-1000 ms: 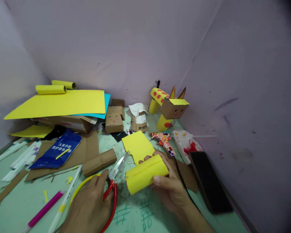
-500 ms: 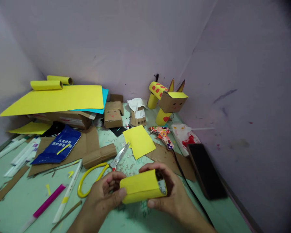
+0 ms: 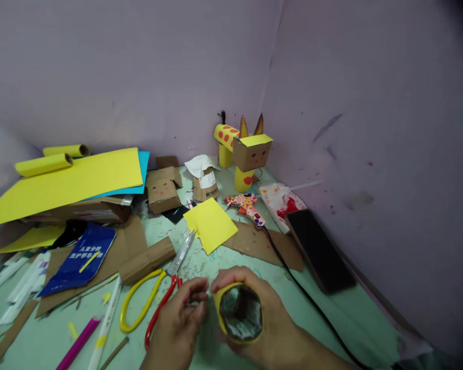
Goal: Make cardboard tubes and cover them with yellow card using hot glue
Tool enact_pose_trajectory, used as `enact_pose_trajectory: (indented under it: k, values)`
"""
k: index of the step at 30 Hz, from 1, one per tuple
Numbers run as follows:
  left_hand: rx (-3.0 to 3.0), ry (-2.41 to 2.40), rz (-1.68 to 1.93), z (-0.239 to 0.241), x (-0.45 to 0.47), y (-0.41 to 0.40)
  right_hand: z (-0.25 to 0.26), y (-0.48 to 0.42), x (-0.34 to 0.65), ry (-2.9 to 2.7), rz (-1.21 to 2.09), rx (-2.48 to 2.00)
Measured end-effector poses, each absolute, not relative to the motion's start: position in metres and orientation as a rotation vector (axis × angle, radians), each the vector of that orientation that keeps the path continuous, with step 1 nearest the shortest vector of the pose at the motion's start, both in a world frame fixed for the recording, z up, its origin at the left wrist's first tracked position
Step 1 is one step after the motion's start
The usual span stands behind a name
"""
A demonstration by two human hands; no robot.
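We have the tube (image 3: 241,312) in our right hand (image 3: 273,314), and our left hand (image 3: 178,319) is just beside it. Beyond that hand, to the left, lie the scissors (image 3: 174,267) (their tips point away from us, toward the paper square (image 3: 211,225)). Behind the square and to its right is the glue gun (image 3: 247,205), with the toy animal (image 3: 252,155) standing behind that and the phone (image 3: 320,252) lying in front, to the right. Far left, paper sheets (image 3: 81,179) rest on a box (image 3: 88,209).

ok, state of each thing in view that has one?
Yellow tube: held, open end facing the camera
Right hand: wrapped around the tube
Left hand: fingers curled, apart from the tube
Scissors: lying down, handles spread
Glue gun: lying down, power unclear
Phone: face up, screen dark
Spotted figure: standing
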State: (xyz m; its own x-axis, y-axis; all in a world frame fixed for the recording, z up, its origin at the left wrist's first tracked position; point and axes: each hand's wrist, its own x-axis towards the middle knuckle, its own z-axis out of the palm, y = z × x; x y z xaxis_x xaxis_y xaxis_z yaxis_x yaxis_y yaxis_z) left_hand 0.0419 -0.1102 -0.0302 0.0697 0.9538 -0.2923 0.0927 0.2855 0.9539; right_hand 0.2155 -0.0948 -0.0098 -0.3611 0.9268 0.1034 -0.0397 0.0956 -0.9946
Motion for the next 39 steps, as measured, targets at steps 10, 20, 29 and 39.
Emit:
enact_pose_trajectory:
  k: [10,20,29,39]
  values:
    - [1.119,1.481,0.897,-0.029,0.038,-0.113,-0.04,-0.089,0.225,-1.633,1.374,-1.157]
    - [1.234,1.522,0.936,-0.033,0.037,-0.115,-0.038,-0.088,0.225,-1.598,1.417,-1.127]
    - [1.186,1.342,1.163,-0.019,0.047,-0.116,-0.023,-0.083,0.224,-0.844,2.509,-0.7]
    - [1.103,1.584,1.097,-0.006,0.052,-0.105,-0.032,-0.086,0.223,-0.914,2.068,-0.823]
